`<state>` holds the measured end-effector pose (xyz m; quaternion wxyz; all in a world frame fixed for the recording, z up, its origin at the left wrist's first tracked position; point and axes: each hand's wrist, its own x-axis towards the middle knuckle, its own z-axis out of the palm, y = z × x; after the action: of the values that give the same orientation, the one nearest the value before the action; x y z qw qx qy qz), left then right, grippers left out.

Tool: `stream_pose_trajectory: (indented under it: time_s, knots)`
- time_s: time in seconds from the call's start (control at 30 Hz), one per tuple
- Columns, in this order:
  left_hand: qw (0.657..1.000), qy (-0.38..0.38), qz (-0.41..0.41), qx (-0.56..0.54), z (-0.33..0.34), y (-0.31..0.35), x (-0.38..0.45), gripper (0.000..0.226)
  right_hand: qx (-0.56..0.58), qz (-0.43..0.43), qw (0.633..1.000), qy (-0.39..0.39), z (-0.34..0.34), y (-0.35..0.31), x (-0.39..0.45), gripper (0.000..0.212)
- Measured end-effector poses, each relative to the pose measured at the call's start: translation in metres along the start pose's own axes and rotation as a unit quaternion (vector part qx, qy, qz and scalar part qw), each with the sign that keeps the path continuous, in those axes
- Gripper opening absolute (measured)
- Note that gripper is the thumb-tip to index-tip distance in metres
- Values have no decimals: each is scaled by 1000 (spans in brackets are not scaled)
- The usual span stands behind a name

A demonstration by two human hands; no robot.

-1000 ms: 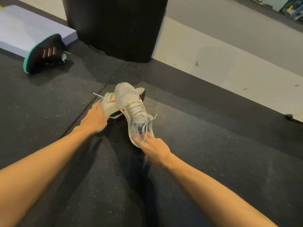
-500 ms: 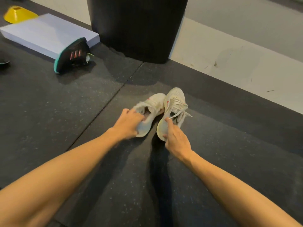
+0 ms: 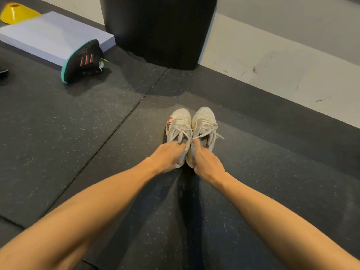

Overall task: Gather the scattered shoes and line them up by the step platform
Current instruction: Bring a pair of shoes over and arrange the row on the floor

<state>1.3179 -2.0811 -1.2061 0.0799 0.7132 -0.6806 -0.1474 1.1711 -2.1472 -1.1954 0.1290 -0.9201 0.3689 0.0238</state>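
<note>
Head view: left hand (image 3: pixel 168 154) grips the heel collar of the left white shoe (image 3: pixel 178 123), fingers curled into the opening. Right hand (image 3: pixel 206 162) pinches the heel end of the right white shoe (image 3: pixel 205 121), thumb pointing up at the collar. Both shoes sit upright on the dark rubber floor mat (image 3: pixel 78 117), side by side and touching, toes pointing away from the grips, laces loose. Black shoe (image 3: pixel 83 60) with teal sole lies tilted, far up-left of the left grip, leaning against the edge of the pale step platform (image 3: pixel 48 36). Yellow cone (image 3: pixel 17 14) beyond the platform. Black cylindrical base (image 3: pixel 157 30) straight ahead of the grips.
</note>
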Motion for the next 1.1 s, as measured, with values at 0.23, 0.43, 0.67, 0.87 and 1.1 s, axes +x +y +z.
stream_pose_trajectory:
  time_s: [0.23,0.43,0.67,0.87,1.1]
  knots:
    - [998,7,-50,-42,-3,14,6,33,71,87,992,-49,-9,1,8,48]
    - [969,152,-113,-161,-73,61,1,28,132,80,988,-11,-114,4,-5,8]
    - [959,171,-109,-196,-273,159,-19,32,120,91,989,-8,-331,-19,-65,11]
    - [971,113,-63,-202,-568,269,-2,35,231,96,968,28,-628,-19,-121,24]
    - [965,138,67,-211,-874,400,-23,25,247,80,948,184,-936,-56,-213,24]
